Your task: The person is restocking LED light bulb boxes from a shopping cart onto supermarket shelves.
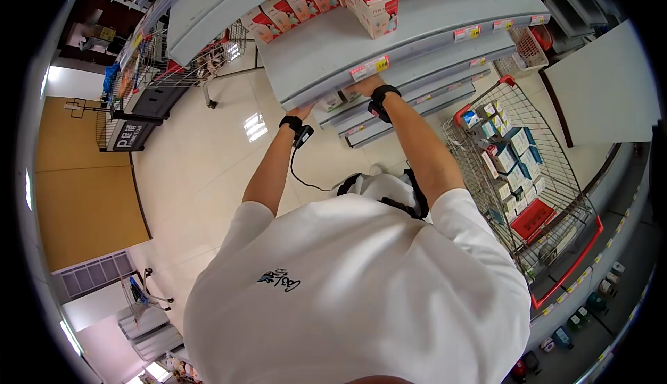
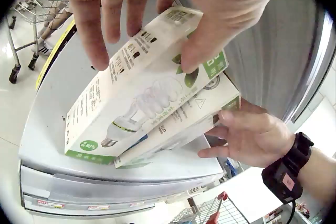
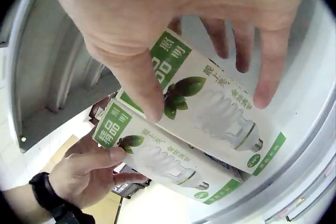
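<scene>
Two white and green light bulb boxes lie side by side, tilted, on a grey shelf board. My left hand (image 2: 210, 3) holds the nearer box (image 2: 152, 95) in the left wrist view, thumb on its printed face and fingers along its other side. My right hand (image 3: 184, 19) has its thumb on the other box (image 3: 210, 113) in the right wrist view, its fingers spread past the far edge. In the head view both hands, left (image 1: 301, 112) and right (image 1: 367, 85), reach under the upper shelf's edge, and the boxes are mostly hidden.
Red and white boxes (image 1: 379, 10) stand on the shelf (image 1: 313, 57) above. A shopping cart (image 1: 556, 169) loaded with small boxes is at the right. Another cart (image 1: 201, 61) stands at the upper left, beyond tiled floor (image 1: 229, 162).
</scene>
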Action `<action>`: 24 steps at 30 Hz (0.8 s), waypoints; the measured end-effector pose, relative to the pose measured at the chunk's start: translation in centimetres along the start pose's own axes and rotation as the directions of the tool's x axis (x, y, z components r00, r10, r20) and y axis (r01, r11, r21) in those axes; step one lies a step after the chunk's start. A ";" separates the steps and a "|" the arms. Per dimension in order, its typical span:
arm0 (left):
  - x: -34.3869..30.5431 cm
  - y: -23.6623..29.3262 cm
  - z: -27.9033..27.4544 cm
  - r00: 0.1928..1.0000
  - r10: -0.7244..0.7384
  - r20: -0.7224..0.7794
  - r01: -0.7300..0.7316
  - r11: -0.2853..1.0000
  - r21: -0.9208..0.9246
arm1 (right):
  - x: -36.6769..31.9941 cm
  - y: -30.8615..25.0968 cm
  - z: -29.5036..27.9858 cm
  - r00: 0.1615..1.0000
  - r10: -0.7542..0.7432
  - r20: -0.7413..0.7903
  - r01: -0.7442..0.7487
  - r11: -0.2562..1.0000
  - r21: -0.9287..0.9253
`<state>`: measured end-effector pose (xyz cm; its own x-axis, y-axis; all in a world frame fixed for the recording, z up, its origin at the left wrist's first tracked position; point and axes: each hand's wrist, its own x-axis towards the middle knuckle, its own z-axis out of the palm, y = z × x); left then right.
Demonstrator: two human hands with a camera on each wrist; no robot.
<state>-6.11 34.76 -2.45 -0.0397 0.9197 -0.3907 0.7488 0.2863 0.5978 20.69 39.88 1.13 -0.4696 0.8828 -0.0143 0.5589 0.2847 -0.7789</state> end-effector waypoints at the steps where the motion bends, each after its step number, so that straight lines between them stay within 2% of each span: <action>1: 0.3 -0.4 0.1 1.000 0.021 -0.011 -0.021 1.000 0.012 | -0.3 -0.5 -0.2 1.000 0.028 0.012 -0.029 0.994 0.105; 5: 1.1 -0.9 0.4 0.995 0.096 -0.021 -0.095 0.995 0.035 | -0.4 -1.3 -0.3 0.999 0.048 -0.014 -0.047 0.997 0.066; 7: 1.1 -0.8 0.5 0.992 0.129 -0.011 -0.129 0.991 0.031 | 0.0 -0.7 0.3 0.998 0.038 -0.044 -0.040 0.998 -0.041; 11: 0.3 0.4 0.1 0.982 0.189 0.011 -0.189 0.982 0.001 | 0.8 0.6 0.8 1.000 0.009 -0.018 -0.011 0.989 -0.144; 15: -2.3 2.6 -0.6 0.993 0.112 0.035 -0.112 0.994 -0.001 | 1.2 1.6 1.0 0.999 0.028 0.015 -0.026 0.994 -0.110; 17: -2.8 2.2 -0.7 0.998 0.065 -0.007 -0.066 0.995 -0.078 | 1.3 1.7 0.9 1.000 0.014 0.016 -0.012 0.996 -0.092; 20: -3.9 3.0 -1.1 1.000 0.002 -0.025 -0.004 0.995 -0.097 | 1.3 1.7 0.4 0.999 -0.050 -0.002 0.049 0.986 -0.160; 24: -4.1 3.7 -1.3 0.999 0.029 -0.017 -0.031 0.992 -0.120 | 1.0 1.7 -0.7 1.000 -0.019 0.023 0.023 0.985 -0.172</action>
<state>-4.01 32.36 2.28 -0.0290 0.9321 -0.3610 0.6646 0.2877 0.6896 21.64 41.51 0.27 -0.4958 0.8683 -0.0142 0.6576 0.3647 -0.6592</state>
